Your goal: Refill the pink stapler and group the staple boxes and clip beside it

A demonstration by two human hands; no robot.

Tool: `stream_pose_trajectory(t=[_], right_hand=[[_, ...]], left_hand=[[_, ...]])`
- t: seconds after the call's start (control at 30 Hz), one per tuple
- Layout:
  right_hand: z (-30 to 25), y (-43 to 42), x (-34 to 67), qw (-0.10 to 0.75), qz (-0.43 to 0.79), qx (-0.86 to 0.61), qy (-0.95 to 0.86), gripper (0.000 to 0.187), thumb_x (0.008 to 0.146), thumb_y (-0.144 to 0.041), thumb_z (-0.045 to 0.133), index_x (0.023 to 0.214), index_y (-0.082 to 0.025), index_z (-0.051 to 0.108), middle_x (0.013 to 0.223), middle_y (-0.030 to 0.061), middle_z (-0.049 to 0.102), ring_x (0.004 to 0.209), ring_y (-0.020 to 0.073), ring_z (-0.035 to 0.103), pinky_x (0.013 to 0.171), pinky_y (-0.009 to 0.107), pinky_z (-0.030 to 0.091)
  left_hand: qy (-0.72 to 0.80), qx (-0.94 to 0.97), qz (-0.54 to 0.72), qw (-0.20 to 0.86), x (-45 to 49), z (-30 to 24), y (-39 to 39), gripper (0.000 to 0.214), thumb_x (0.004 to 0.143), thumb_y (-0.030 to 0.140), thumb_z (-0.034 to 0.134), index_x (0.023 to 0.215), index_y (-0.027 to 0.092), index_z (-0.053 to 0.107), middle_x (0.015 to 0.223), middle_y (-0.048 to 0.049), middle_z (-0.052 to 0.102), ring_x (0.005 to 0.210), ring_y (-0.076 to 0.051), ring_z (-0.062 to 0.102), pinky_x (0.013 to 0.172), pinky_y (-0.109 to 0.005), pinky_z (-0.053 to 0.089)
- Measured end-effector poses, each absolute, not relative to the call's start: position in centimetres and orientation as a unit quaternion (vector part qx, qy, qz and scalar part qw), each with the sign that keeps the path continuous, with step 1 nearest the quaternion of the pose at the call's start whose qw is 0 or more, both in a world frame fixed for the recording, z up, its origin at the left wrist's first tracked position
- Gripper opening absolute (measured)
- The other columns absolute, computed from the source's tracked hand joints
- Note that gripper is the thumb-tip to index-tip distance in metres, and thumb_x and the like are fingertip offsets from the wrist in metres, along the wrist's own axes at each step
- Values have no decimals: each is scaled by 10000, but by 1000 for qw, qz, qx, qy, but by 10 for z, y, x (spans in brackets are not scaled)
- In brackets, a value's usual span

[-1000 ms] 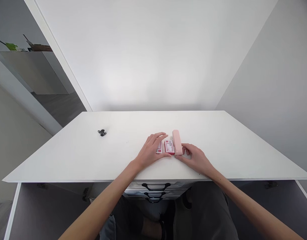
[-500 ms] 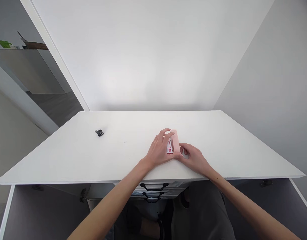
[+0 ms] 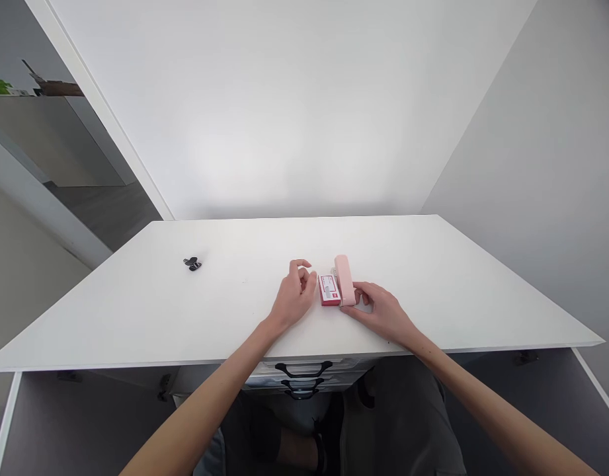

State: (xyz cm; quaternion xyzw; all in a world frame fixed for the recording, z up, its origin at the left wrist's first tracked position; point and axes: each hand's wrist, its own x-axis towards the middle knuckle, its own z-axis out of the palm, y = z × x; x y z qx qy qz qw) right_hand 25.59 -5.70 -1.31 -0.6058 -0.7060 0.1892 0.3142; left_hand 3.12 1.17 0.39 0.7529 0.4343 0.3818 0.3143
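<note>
A pink stapler (image 3: 344,280) rests on the white tabletop, its long side running away from me. My right hand (image 3: 378,307) has thumb and fingers closed on its near end, from the right. Left of the stapler, and right up against it, lies a small red and white box (image 3: 328,289) with print on its top. My left hand (image 3: 295,292) is just left of that box, fingers loosely bent and apart, holding nothing. Black binder clips (image 3: 192,264) lie farther off to the left.
The white table (image 3: 244,330) meets a white wall behind. Beneath its front edge are drawers with black handles (image 3: 304,369), above my legs. A grey wall (image 3: 542,165) stands at the right. Through an opening at the left, things lie on a distant counter (image 3: 56,139).
My left hand has drawn back to the left, off the stapler and box, so both show more fully. My right hand keeps its hold on the stapler. The view has shifted slightly.
</note>
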Motion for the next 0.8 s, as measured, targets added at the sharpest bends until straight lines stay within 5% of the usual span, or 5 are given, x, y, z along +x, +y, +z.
stream_pose_trajectory(t=[0.57,0.7,0.8], right_hand=[[-14,-59,255,310,181,-610,-707,417,890,-538,654,1223,-288,676,886,23,693,810,228,605,725,355,485],[-15,-59,256,314,176,-606,-709,428,890,-539,652,1231,-282,680,898,34,704,810,232,618,725,356,493],[-16,-60,256,316,178,-607,-708,419,892,-531,654,1229,-285,680,898,31,703,812,229,618,727,351,493]], left_hand=[[403,776,355,332,36,0,12,293,1040,465,425,1218,234,446,744,47,556,649,-162,520,647,-302,410],[453,765,415,194,10,0,19,237,1021,392,459,1172,216,508,974,-53,639,907,-214,594,853,-372,473],[503,774,384,23,-30,2,29,234,950,294,524,1167,214,558,1223,-121,623,1186,-309,515,1049,-499,380]])
